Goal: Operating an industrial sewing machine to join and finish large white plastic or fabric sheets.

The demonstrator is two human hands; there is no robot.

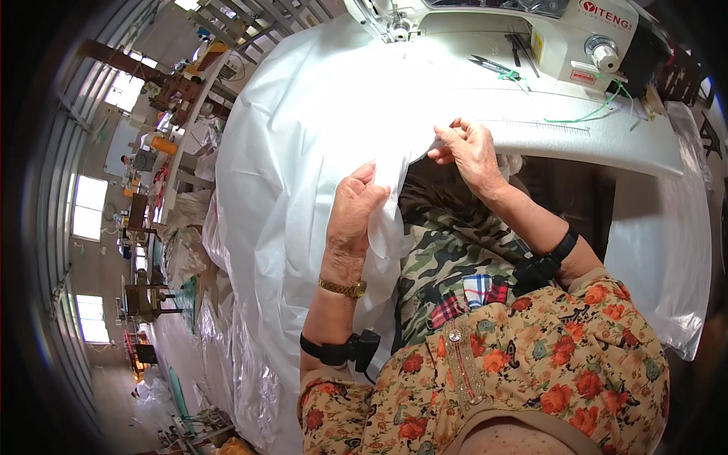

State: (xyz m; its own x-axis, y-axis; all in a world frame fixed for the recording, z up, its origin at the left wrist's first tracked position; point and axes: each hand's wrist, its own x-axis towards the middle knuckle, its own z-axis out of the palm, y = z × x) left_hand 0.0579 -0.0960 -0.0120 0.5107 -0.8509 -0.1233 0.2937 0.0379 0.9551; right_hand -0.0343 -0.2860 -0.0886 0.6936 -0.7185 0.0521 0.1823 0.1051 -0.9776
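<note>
A large sheet of white fabric (265, 205) spreads over the left side of the sewing table and hangs down beside my lap. My left hand (356, 203) is closed on a folded edge of it, thumb and fingers pinched together. Slightly higher and to the right, my right hand (468, 150) pinches the same fabric's edge at the table's front rim. Beyond both hands stands a white sewing machine (580, 45), its needle area (400, 30) brightly lit. Glare washes out the fabric between the hands and the needle.
Small scissors (494, 67) and a dark slim tool (523, 54) lie on the table beside the machine. Green thread (584, 117) trails over the table's ruler scale (542, 125). Clear plastic sheeting (660, 243) hangs at the right. Other workbenches (182, 144) stand far left.
</note>
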